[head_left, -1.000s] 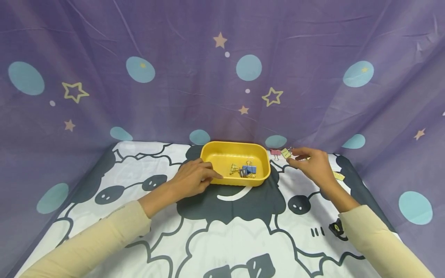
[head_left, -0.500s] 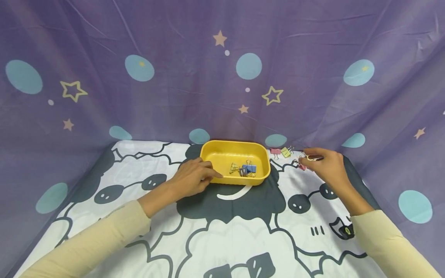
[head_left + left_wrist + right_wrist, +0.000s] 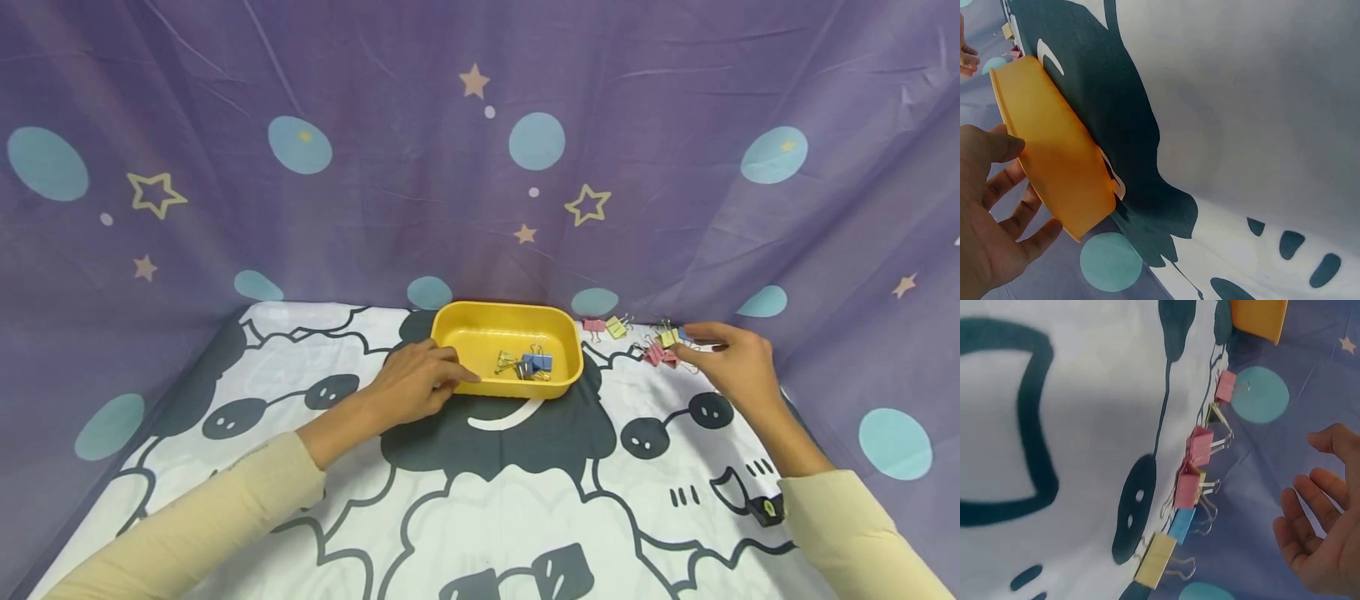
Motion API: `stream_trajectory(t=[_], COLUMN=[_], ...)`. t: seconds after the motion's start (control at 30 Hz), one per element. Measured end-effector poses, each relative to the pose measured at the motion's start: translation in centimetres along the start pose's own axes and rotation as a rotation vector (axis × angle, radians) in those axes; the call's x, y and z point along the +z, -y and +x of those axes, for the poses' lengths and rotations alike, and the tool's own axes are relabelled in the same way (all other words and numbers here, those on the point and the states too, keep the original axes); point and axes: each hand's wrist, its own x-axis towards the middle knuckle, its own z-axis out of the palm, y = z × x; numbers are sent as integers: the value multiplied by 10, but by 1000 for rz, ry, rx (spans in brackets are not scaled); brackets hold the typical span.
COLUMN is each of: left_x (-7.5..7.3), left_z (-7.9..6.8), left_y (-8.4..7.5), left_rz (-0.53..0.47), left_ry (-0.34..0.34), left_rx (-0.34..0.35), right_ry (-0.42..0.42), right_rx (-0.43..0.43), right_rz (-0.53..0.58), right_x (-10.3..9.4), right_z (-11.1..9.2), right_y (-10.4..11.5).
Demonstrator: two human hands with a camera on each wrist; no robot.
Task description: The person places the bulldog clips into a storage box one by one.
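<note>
My left hand (image 3: 416, 382) holds the near left rim of a yellow plastic tray (image 3: 504, 390). In the left wrist view the thumb (image 3: 1007, 149) lies over the tray's rim, and the other fingertips go behind it. Inside the tray are a blue binder clip (image 3: 542, 362) and several small clips. My right hand (image 3: 731, 367) hovers by a row of binder clips at the back right. Its fingers (image 3: 1294, 512) are loosely bent, with nothing between them. Nearest it are a yellow clip (image 3: 1155, 559), a blue clip (image 3: 1183, 524) and pink clips (image 3: 1187, 487).
Left of that group, nearer the tray, lie a pink clip (image 3: 594, 326) and a yellow-green clip (image 3: 617, 327). A purple curtain (image 3: 375, 167) hangs close behind the tray and clips. The cloth (image 3: 502, 517) has a black-and-white sheep print.
My right hand has moved right, away from the yellow-green clip, uncovering the pink, yellow and blue clips. The left hand and the tray have stayed in place.
</note>
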Motion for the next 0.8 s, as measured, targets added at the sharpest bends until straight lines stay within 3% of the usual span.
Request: stream_trajectory(t=[0.3, 0.8], left_x=[1, 0], left_z=[0, -4], left_y=[1, -1], left_rz=[7, 41], left_ry=[-2, -28], left_rx=[5, 29], right_ry=[-55, -8], right_rx=[16, 144], right_rz=[0, -63], right_x=[-14, -33], right_z=[-9, -15], right_y=[-22, -49])
